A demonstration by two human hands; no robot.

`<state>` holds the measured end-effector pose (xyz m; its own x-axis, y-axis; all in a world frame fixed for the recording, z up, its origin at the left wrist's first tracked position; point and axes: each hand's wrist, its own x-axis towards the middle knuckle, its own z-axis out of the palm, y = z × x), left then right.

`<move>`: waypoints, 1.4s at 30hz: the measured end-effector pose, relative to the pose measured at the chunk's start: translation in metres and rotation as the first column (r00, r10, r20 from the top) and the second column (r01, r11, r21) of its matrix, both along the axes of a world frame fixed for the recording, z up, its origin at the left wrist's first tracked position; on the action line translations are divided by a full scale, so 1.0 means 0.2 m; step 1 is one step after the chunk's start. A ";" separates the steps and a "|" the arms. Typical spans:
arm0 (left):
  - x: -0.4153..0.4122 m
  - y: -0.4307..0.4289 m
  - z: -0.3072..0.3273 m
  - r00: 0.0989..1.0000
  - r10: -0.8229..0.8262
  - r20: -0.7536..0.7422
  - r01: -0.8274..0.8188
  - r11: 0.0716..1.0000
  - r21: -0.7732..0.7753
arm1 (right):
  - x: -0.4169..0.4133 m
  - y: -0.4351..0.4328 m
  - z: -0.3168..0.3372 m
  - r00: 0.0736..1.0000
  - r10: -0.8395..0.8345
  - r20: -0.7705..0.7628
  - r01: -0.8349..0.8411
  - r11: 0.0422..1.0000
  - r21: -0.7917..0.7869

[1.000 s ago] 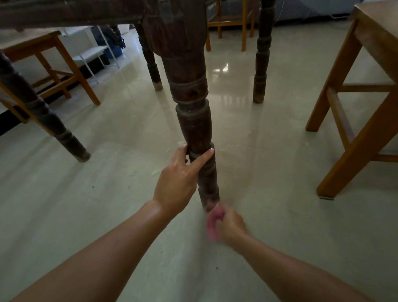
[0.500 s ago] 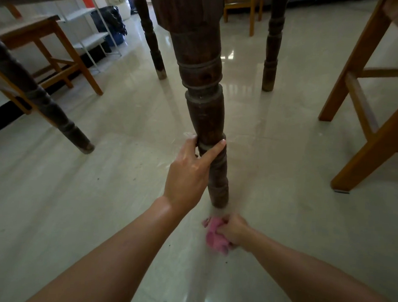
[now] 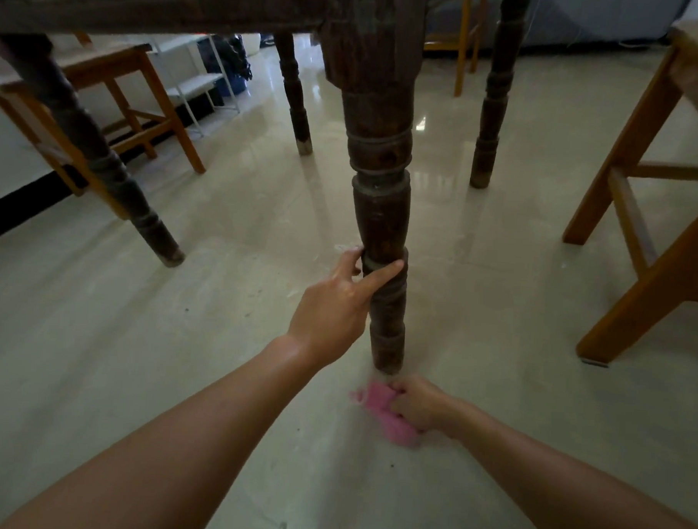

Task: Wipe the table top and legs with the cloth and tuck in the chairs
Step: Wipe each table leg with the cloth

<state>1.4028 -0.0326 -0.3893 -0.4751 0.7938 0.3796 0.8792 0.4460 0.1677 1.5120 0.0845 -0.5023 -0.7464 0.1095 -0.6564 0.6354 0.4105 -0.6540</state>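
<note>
I look under a dark wooden table at its nearest turned leg (image 3: 379, 209), which stands on the pale floor. My left hand (image 3: 333, 307) grips this leg low down, thumb on the left side and index finger laid across the front. My right hand (image 3: 417, 403) holds a crumpled pink cloth (image 3: 385, 412) on the floor just below and right of the leg's foot, apart from the wood. Three other dark legs show: one at the left (image 3: 141, 215), two farther back (image 3: 296, 102) (image 3: 489, 122).
A light wooden chair (image 3: 640, 237) stands close at the right, another light wooden chair (image 3: 138, 107) at the left near the wall. A white metal rack (image 3: 199, 82) and a dark bag are behind it. The floor is glossy pale tile.
My right hand with the pink cloth has come off the foot of the leg and slid down to the floor, slightly rightward. My left hand keeps its hold on the leg.
</note>
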 end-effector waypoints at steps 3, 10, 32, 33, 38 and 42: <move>0.04 -0.06 0.04 0.992 0.040 0.120 -0.050 0.995 0.087 | -0.01 0.04 0.27 0.982 0.064 -0.180 -0.072 0.997 -0.037; 0.08 -0.15 0.31 0.504 0.042 0.862 -0.052 0.998 -0.019 | 0.03 0.06 0.79 0.750 0.084 -0.656 0.045 0.983 0.177; -0.06 0.07 0.82 0.833 0.064 0.550 -0.514 0.460 0.724 | -0.15 0.22 1.53 0.408 -0.072 -0.910 0.434 0.892 0.124; -0.02 0.09 0.76 0.864 0.087 0.495 -0.455 0.554 0.697 | -0.16 0.22 1.50 0.423 -0.095 -0.901 0.446 0.888 0.116; 0.11 -0.07 0.41 0.959 -0.129 0.254 0.049 0.953 0.298 | -0.16 0.25 1.44 0.533 -0.150 -0.833 0.391 0.916 0.085; 0.04 -0.09 0.47 0.808 0.007 0.589 -0.394 0.750 0.532 | -0.18 0.23 1.44 0.569 -0.127 -0.812 0.321 0.944 0.078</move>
<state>1.4100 -0.0510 -0.2945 -0.8630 0.3405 0.3733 0.4613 0.2295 0.8571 1.4765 0.1305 -0.2141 -0.8865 0.3984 0.2355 -0.0014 0.5067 -0.8621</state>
